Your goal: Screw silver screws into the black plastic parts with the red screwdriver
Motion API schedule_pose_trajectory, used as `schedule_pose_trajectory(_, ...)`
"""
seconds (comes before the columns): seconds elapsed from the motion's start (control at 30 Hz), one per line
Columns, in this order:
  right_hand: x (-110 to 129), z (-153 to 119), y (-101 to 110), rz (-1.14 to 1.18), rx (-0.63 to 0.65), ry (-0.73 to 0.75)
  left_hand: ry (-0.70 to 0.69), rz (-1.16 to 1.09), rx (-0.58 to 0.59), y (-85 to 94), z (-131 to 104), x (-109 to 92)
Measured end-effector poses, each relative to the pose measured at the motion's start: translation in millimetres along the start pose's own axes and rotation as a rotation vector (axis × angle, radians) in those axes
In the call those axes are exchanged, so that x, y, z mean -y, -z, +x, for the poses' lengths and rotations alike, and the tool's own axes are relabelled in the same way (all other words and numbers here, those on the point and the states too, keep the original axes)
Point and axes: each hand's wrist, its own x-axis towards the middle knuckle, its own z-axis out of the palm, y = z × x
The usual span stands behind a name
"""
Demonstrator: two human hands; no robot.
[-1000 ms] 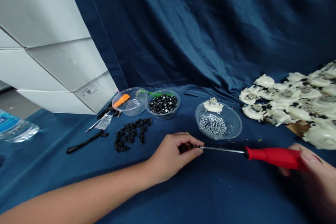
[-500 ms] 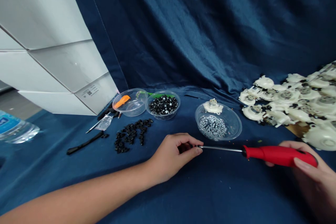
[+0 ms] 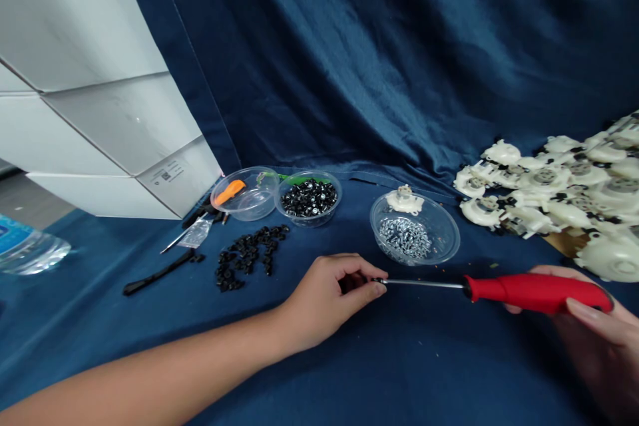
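My right hand (image 3: 594,319) is wrapped round the red handle of a screwdriver (image 3: 529,291), whose metal shaft points left. The tip of the shaft meets the fingertips of my left hand (image 3: 332,296). Thumb and forefinger of that hand pinch a small black part (image 3: 378,281) at the tip; most of it is hidden by the fingers. Just behind the shaft stands a clear plastic bowl (image 3: 446,239) holding many small silver screws (image 3: 405,239). A cream-coloured plastic part (image 3: 404,201) rests on the bowl's far rim.
At right lies a heap of cream plastic housings (image 3: 554,186). Left of centre are loose black parts (image 3: 249,253), a tub of black parts (image 3: 309,200) and a clear bowl (image 3: 257,203) with an orange item (image 3: 229,192). White boxes (image 3: 100,126) and a water bottle (image 3: 32,246) stand at left.
The red screwdriver handle and my right hand have shifted slightly to the right. My left hand keeps its pinch at the tip. The whole view has moved a little.
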Motion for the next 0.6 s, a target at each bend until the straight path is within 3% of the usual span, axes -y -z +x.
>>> schedule_pose_trajectory(0.27, -12, -3, 14, -0.195, 0.060, -0.068, -0.017, 0.022, 0.000, -0.8, -1, -1)
schedule_pose_trajectory(0.47, 2, -10, 0, 0.093, 0.005, -0.152, -0.008, 0.030, 0.009, -0.5, -1, 0)
schedule_pose_trajectory(0.6, 6, -9, 1, 0.045, 0.057, -0.081, -0.019, 0.030, 0.000, -0.2, -1, -1)
